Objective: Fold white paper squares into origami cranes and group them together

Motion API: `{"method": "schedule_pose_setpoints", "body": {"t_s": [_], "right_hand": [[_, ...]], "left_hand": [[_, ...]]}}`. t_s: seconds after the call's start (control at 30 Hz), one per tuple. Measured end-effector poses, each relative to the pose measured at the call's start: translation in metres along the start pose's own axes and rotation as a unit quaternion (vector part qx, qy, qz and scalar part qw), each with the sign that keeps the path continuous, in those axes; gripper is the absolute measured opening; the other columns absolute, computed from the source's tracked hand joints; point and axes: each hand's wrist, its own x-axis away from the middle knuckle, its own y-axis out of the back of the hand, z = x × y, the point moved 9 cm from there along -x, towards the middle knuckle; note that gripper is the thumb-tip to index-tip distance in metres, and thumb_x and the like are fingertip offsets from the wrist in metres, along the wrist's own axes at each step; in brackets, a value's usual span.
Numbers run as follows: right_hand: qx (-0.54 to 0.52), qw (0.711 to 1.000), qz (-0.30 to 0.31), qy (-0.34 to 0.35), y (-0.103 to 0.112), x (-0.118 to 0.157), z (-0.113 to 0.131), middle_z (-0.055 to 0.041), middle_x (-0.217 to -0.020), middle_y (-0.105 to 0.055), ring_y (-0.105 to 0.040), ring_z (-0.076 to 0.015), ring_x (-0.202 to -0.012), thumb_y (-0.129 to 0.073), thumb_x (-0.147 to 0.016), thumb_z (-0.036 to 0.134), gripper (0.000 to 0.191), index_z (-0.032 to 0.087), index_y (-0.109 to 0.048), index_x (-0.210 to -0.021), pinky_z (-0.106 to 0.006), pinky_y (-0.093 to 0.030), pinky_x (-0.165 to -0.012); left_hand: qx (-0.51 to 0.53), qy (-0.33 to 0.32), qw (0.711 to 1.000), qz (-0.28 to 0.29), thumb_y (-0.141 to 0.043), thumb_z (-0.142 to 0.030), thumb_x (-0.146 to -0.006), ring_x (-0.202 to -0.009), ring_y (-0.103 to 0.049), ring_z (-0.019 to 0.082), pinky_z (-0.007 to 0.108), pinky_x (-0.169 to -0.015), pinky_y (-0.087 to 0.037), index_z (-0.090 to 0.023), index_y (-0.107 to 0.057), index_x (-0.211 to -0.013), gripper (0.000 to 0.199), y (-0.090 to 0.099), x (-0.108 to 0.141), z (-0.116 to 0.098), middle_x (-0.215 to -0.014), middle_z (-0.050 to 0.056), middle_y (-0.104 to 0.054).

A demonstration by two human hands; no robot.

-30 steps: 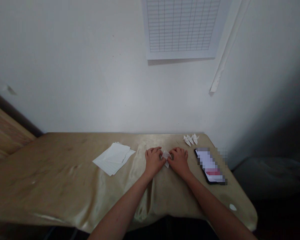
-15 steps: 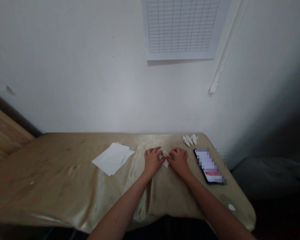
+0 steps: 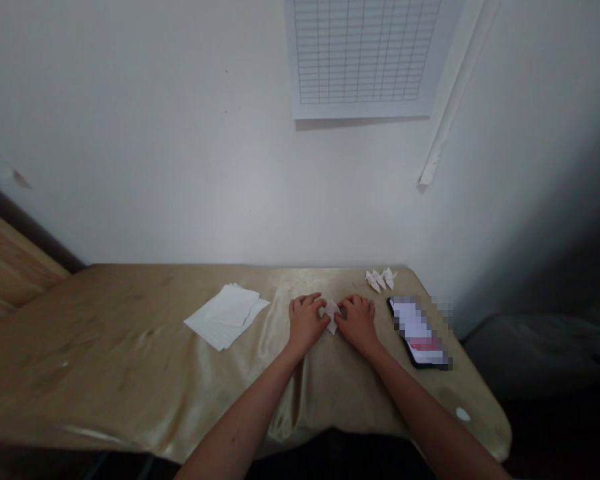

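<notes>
A small folded piece of white paper (image 3: pixel 332 316) lies on the cloth-covered table between my two hands. My left hand (image 3: pixel 306 321) pinches its left side with thumb and forefinger, the other fingers curved on the cloth. On the opposite side my right hand (image 3: pixel 358 321) grips the paper's right edge the same way. The fingertips cover parts of the paper's edges, so its exact folds are hard to make out. Beyond my right hand stand several small folded paper cranes (image 3: pixel 381 279) in a row.
A loose stack of white paper sheets (image 3: pixel 225 316) lies left of my hands. To the right rests a phone (image 3: pixel 417 333) with a blurred screen. A white scrap (image 3: pixel 463 415) sits near the right corner of the gold tablecloth (image 3: pixel 130 347). The wall (image 3: pixel 205 167) rises behind.
My right thumb and fingers have shifted slightly to the right, away from the paper's middle, so more of the paper shows. My left hand has hardly moved.
</notes>
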Motion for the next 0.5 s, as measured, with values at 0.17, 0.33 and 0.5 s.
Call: {"method": "schedule_pose_setpoints", "body": {"t_s": [0.17,0.33,0.5], "right_hand": [[-0.007,1.000,0.001,0.006,-0.0013,0.0001,-0.0002,-0.0095,-0.117,-0.063,-0.049,-0.0297,-0.119,-0.063,-0.085,0.032,0.019,0.024,-0.073,-0.099,-0.055,-0.016,-0.116],[-0.013,1.000,0.009,0.017,-0.0012,0.0010,-0.0008,-0.0080,-0.118,-0.062,-0.049,-0.0287,-0.120,-0.063,-0.086,0.031,0.017,0.025,-0.073,-0.099,-0.055,-0.015,-0.117],[-0.012,1.000,0.000,0.020,0.0008,0.0014,-0.0015,-0.0079,-0.117,-0.063,-0.050,-0.0285,-0.118,-0.063,-0.090,0.038,0.019,0.025,-0.073,-0.098,-0.053,-0.021,-0.115]], "left_hand": [[0.008,0.001,1.000,0.009,-0.069,-0.028,-0.079,-0.128,-0.045,0.030,0.049,-0.116,-0.026,-0.031,-0.075,-0.110,0.031,-0.0008,0.0000,0.0007,-0.141,-0.001,-0.063],[-0.002,-0.009,1.000,0.008,-0.070,-0.030,-0.081,-0.129,-0.044,0.030,0.051,-0.116,-0.026,-0.033,-0.076,-0.104,0.024,-0.0034,0.0006,0.0034,-0.143,-0.003,-0.061],[-0.010,-0.019,1.000,0.004,-0.068,-0.037,-0.085,-0.129,-0.045,0.030,0.051,-0.116,-0.026,-0.034,-0.076,-0.105,0.022,-0.0041,0.0006,0.0037,-0.143,-0.003,-0.061]]}}
